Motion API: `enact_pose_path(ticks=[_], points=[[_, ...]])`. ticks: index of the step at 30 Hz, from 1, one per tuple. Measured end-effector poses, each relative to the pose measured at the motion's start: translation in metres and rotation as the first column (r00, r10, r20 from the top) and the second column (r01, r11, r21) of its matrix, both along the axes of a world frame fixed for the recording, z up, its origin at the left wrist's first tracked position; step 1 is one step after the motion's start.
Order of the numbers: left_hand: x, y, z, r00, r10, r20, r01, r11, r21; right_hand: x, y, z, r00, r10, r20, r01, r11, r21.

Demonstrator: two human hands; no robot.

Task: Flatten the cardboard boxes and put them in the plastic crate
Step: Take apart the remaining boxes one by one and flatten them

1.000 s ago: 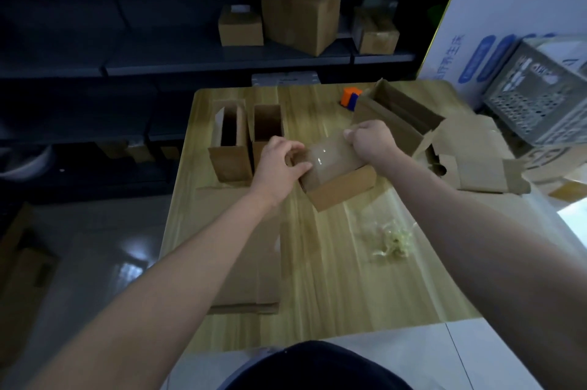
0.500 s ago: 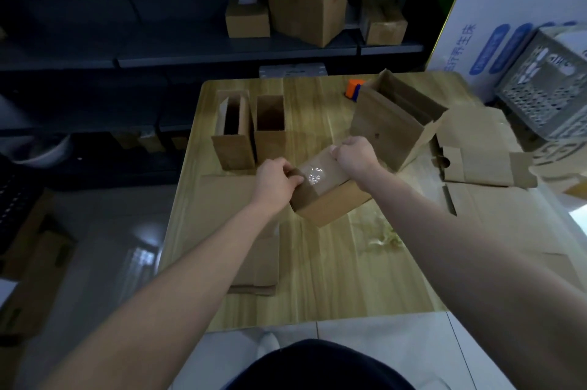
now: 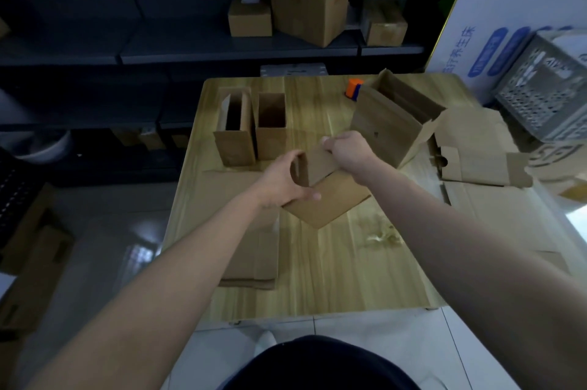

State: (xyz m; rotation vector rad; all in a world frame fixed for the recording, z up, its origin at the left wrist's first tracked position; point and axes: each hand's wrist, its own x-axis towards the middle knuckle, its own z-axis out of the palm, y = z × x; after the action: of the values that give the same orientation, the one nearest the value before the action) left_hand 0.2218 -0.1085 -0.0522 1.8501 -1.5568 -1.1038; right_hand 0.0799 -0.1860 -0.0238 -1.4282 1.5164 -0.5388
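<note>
Since the small cardboard box point(image 3: 320, 186) is open, empty and thin-walled, it is judged to be light, a little slick on its plain faces, stiff across each panel but ready to give along its creases. It is therefore best taken at two opposite ends or corners, where a squeeze or a skewing push would collapse it, and not in the middle of a panel, which would only buckle. The box is held between both hands, tilted, with its lower corner at or just above the table point(image 3: 317, 278) – which of the two cannot be told. The left hand point(image 3: 282, 180) is curled round the box's left end, fingers over the top and thumb laid along the near side; the right hand point(image 3: 349, 148) is closed on the far upper edge, the knuckles turned toward the camera. Just beyond the left hand two upright open boxes point(image 3: 235, 135) are seen side by side, and just beyond the right hand a larger open box point(image 3: 394, 116) is stood. Under the left forearm a flattened stack point(image 3: 254, 262) is laid. The plastic crate point(image 3: 546, 94) is found well off to the right of the right hand – past loose flattened pieces point(image 3: 476, 164) – so a long reach across is judged to be needed once the box is flat
</note>
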Motion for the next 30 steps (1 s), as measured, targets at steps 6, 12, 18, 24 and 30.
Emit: enact_pose_path(ticks=[6,12,18,24,30], points=[[0.035,0.004,-0.011,0.786,0.380,-0.488,-0.264,0.920,0.290,-0.040,-0.007,0.005,0.988,0.120,-0.093,-0.128,0.988,-0.088],[0.037,0.009,-0.022,0.485,0.498,-0.719,-0.189,0.862,0.470,-0.066,-0.001,0.000,0.951,0.290,0.105,-0.298,0.952,0.064],[0.025,0.011,-0.023,0.532,0.474,-0.702,-0.085,0.855,0.512,-0.069,0.002,0.014,0.949,0.291,0.124,-0.297,0.954,0.039],[-0.003,0.002,-0.014,0.863,0.396,-0.313,-0.411,0.911,0.019,-0.060,0.004,0.015,0.987,0.163,-0.008,-0.163,0.986,-0.042],[-0.018,0.006,-0.006,0.971,0.166,-0.170,-0.212,0.927,-0.310,-0.048,0.009,0.012,0.992,0.120,-0.032,-0.122,0.987,-0.103]])
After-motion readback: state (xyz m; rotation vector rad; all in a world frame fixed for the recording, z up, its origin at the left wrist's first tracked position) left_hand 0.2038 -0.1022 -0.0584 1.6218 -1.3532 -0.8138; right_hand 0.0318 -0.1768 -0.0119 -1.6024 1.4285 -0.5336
